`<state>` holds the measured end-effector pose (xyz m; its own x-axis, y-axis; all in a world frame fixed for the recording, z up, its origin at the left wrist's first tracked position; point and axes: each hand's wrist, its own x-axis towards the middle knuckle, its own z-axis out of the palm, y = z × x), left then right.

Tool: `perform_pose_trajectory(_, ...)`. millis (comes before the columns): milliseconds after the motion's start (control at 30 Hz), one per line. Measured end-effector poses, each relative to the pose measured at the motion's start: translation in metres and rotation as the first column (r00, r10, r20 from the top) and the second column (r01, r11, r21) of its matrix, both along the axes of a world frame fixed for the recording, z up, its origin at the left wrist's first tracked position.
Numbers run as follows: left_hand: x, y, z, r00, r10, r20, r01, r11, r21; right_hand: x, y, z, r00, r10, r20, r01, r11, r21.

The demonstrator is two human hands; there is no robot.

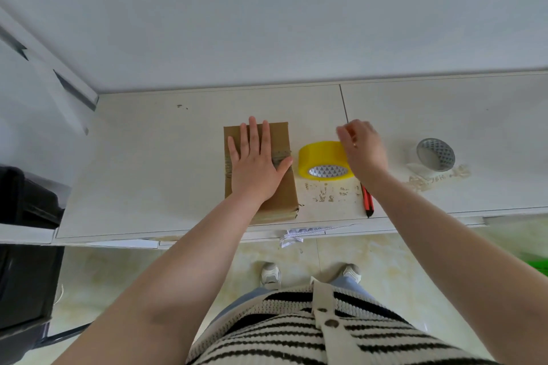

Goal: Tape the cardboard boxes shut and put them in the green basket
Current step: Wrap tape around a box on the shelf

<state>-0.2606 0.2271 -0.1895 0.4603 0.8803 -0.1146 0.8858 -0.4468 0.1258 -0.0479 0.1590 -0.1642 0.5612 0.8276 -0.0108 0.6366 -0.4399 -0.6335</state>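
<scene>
Nearest the camera, below the cardboard box: marbled beige tile floor (385, 261), 2 pale sneakers (270, 274), blue jeans, a black-and-white striped knit cardigan (311, 332). A blurred green patch at the right edge, well right of the box; couldn't tell what it was. Black furniture (26, 261) stood far left of the box.

Surface: white tabletop (148, 172), 2 panels w/ a seam right of the box, scuffed w/ torn tape residue. White paper scraps hung off the near edge just below the box.

1 cardboard box (278, 187) lay flat on the table, clear tape across its middle. Left hand (255, 163) rested on top, fingers straight and spread, pressing, grasping nothing.

Just right of the box: 1 yellow tape roll (321, 157), and 1 red-and-black utility knife (367, 201) beyond it. Right hand (363, 148) hovered over the roll's right side, fingers curled; blurred, so couldn't tell if it gripped anything. Further right: 1 grey tape roll (436, 154).

Behind the box: white wall (267, 32).
</scene>
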Motion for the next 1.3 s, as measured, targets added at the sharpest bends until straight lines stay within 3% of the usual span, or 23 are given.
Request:
perform_pose_trajectory(33,0.000,0.000,0.000,1.000,0.000,0.000,0.000,1.000,-0.001,0.006,-0.009,-0.006,0.993,-0.115,-0.021,0.115,0.993,0.008)
perform_pose_trajectory(100,0.001,0.000,-0.001,1.000,0.005,-0.007,-0.005,1.000,0.002,0.013,-0.030,-0.022,0.969,-0.248,0.001,0.246,0.960,-0.136)
perform_pose_trajectory(200,0.002,0.000,-0.002,1.000,0.009,-0.019,-0.009,1.000,0.005,0.010,-0.054,-0.045,0.973,-0.228,0.028,0.219,0.883,-0.415)
perform_pose_trajectory(367,0.001,0.001,0.000,1.000,0.004,-0.015,-0.004,1.000,0.001,0.013,-0.053,-0.051,0.955,-0.287,-0.079,0.224,0.867,-0.444)
perform_pose_trajectory(433,0.001,0.000,0.000,1.000,0.004,-0.005,-0.004,1.000,0.001,0.021,-0.045,-0.035,0.946,-0.294,-0.137,0.229,0.906,-0.357)
perform_pose_trajectory(533,0.001,-0.001,0.001,1.000,0.002,0.012,-0.002,1.000,0.007,0.026,-0.022,0.014,0.894,-0.337,-0.294,0.330,0.941,-0.078)
perform_pose_trajectory(667,0.001,-0.002,0.001,1.000,0.004,0.009,-0.004,1.000,0.016,-0.007,0.014,0.068,0.799,-0.134,-0.586,0.196,0.980,0.043)
perform_pose_trajectory(800,-0.001,0.001,0.001,1.000,0.001,0.021,-0.001,1.000,-0.003,-0.047,0.021,0.064,0.902,0.055,-0.428,-0.157,0.966,-0.205)
perform_pose_trajectory(900,-0.006,0.005,0.000,0.999,-0.035,0.026,0.035,0.999,0.005,-0.046,0.016,0.052,0.947,0.085,-0.311,-0.185,0.933,-0.307)
perform_pose_trajectory(1300,-0.008,0.003,-0.001,0.998,-0.046,0.046,0.044,0.998,0.035,-0.043,0.021,0.060,0.951,0.251,-0.179,-0.308,0.780,-0.546)
